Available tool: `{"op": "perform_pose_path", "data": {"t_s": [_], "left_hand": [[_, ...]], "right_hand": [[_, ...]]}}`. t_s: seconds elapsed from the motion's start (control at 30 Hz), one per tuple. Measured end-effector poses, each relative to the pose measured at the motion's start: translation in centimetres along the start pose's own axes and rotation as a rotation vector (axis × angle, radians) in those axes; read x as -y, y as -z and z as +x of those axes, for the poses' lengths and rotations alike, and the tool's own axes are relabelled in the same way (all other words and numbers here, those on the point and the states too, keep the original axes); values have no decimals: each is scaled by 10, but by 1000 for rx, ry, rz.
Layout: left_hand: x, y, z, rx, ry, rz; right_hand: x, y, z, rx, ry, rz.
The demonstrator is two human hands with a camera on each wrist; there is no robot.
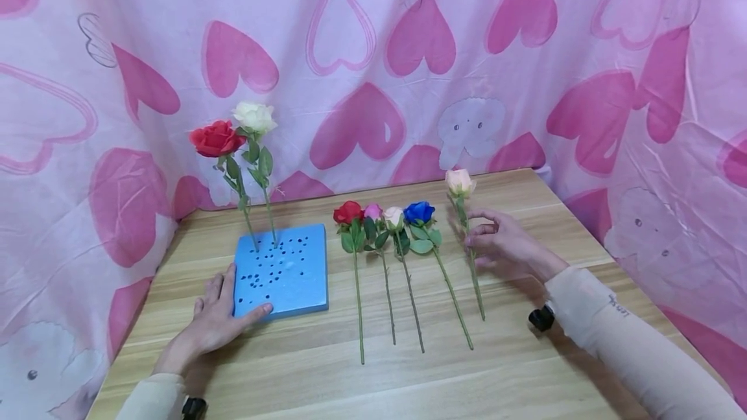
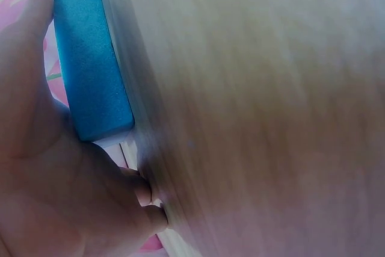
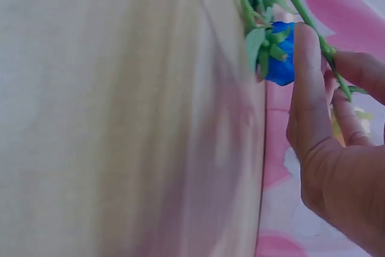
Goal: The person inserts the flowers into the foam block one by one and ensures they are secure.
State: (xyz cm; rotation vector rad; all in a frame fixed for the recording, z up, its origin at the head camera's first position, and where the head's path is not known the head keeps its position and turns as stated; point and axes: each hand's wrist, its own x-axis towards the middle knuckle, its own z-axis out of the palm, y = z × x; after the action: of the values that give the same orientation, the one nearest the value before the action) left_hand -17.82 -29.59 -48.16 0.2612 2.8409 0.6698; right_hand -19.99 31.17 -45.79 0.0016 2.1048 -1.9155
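Pink heart-print cloth hangs all round a wooden table [image 1: 525, 368], where four roses lie in a row beside a blue foam block [image 1: 283, 271] with two roses already standing in it. The right hand [image 1: 502, 245] pinches the peach rose [image 1: 460, 182] by its upper stem, fingers curled narrowly round it, stem end on the table. The grip looks light, so the stem could twist or slip, or brush the blue rose [image 1: 419, 212] next to it. The left hand [image 1: 218, 316] lies flat and relaxed, fingers on the block's near corner.
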Motion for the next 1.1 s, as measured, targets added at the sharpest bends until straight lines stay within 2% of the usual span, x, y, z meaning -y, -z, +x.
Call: {"op": "perform_pose_path", "data": {"t_s": [0.27,0.5,0.67,1.1], "left_hand": [[2,-1,0,-6,4,2],[-1,1,-2,-14,-4,11],[-3,0,-4,-16,0,5],[-2,-2,-4,-18,13,-12]], "right_hand": [[22,-8,9,-19,88,59],[53,-23,25,-32,201,38],[76,-40,37,-36,270,39],[113,-90,64,-45,337,73]]}}
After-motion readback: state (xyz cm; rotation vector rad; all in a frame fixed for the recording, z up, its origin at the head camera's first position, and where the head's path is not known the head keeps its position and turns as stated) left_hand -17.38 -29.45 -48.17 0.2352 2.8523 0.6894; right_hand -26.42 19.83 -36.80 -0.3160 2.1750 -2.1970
